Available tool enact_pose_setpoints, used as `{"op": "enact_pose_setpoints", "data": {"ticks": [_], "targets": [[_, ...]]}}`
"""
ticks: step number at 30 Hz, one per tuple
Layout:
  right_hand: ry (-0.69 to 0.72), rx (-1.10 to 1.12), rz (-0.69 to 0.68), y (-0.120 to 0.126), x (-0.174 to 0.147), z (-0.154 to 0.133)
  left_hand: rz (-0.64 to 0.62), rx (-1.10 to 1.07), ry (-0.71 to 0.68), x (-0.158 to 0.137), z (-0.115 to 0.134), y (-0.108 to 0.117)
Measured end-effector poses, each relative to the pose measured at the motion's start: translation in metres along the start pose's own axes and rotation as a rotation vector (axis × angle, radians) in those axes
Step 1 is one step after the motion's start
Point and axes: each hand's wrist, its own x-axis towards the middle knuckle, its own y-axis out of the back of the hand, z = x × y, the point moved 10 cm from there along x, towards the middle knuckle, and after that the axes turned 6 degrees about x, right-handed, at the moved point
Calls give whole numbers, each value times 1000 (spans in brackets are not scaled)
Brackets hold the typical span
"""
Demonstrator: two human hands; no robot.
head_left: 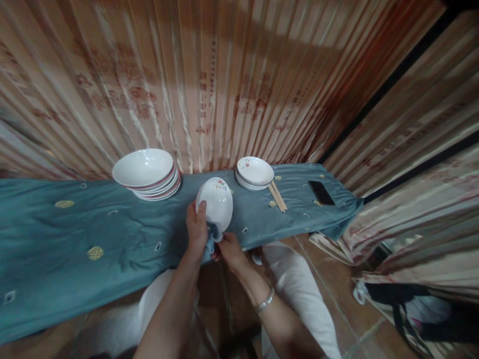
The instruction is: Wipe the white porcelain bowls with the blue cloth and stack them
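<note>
While both hands work at its near edge, the scene reads as follows.

Counter: a long counter (56, 239) draped in blue-green cloth with small gold and white motifs, running left to right.
Room: pleated, shiny pinkish curtains (239, 85) hang close behind and to the right; brown floor tiles show below.
Plate: a small white plate (217, 202) with a red flower print, tilted up above the counter's near edge, in front of the person.
Left hand: the left hand (196, 230) grips the plate's left rim, thumb on its face, fingers closed behind.
Right hand: the right hand (229, 249), closed on a blue cloth (213, 234), presses it against the plate's lower edge.
Left stack: wide bowls (147, 173), red-rimmed, well left of the plate.
Right stack: small plates (254, 172), with chopsticks (277, 196) just beside.
Phone: a dark phone (321, 193) near the counter's right end.
</note>
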Motion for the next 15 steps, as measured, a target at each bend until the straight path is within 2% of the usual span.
{"op": "enact_pose_setpoints", "data": {"ticks": [2,5,9,11,15], "targets": [[59,-146,-38,0,-3,-10,2,-20,7,-2,1,1],[239,-317,-51,12,-11,-38,-38,-76,55,-4,-2,-2],[486,-508,156,52,-20,-85,-35,-145,92,-6,-7,-5],[513,-625,270,71,-17,-99,-32,-175,99,-5,-11,-7],[459,-931,471,97,-3,-116,-31,-178,121,-3,-20,-9]]}}
